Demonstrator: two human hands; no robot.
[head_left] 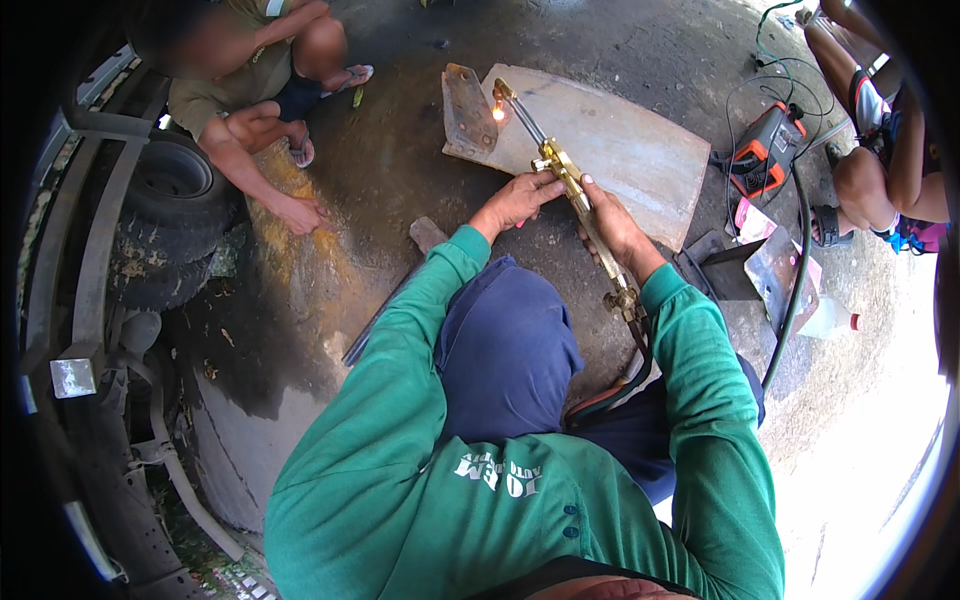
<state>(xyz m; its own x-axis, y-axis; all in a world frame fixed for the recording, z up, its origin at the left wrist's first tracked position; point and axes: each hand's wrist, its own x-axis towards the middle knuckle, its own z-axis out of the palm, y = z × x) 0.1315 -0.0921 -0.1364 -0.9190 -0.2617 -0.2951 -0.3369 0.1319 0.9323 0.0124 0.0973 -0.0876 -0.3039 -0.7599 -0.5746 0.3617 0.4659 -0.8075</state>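
Note:
A brass cutting torch (560, 163) slants away from me, its bent tip over a rusty steel piece with holes (468, 108). A small orange flame (498, 112) glows at the tip. My right hand (614, 228) is wrapped round the torch handle. My left hand (518, 204) is closed, its thumb and fingertips against the torch near the valve. Something small and pinkish-red shows under the left fingers, too small to name. The rusty piece lies on the left end of a large flat steel plate (630, 145). Hoses (610, 392) run from the torch's rear beside my knee.
A person (245, 85) squats at the far left, one hand reaching toward the ground. Another person (880, 170) sits at the right, near an orange-black machine (765, 150) with cables. A bent steel piece (750, 272) and a plastic bottle (830, 318) lie right. A tyre (175, 175) and vehicle frame stand left.

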